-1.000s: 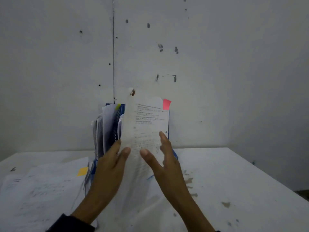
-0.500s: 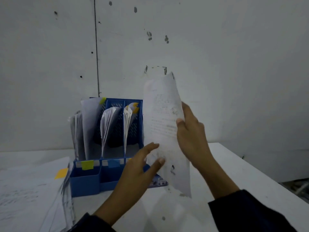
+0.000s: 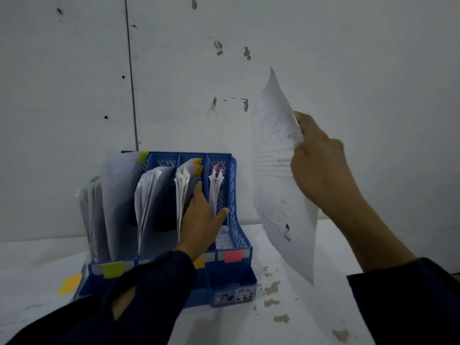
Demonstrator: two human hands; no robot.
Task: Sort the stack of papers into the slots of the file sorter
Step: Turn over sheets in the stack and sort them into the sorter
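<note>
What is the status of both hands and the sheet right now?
Left hand open, fingers in the blue file sorter. Right hand pinches the printed sheet, aloft, right of sorter. Nothing in the way.

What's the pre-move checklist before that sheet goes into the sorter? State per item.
1. Printed white paper sheet held firmly: ok, right hand pinches its right edge.
2. Sheet clear of the blue plastic mesh file sorter: ok, it hangs in the air to the sorter's right.
3. Slot being opened: ok, left hand reaches between the papers in the orange-tabbed slot and those in the pink-tabbed slot.
4. Which slot the sheet belongs in: cannot tell, no coloured tab shows on it.
5. Sheet flat enough to slide in: not ok, it bows and curls.
</note>
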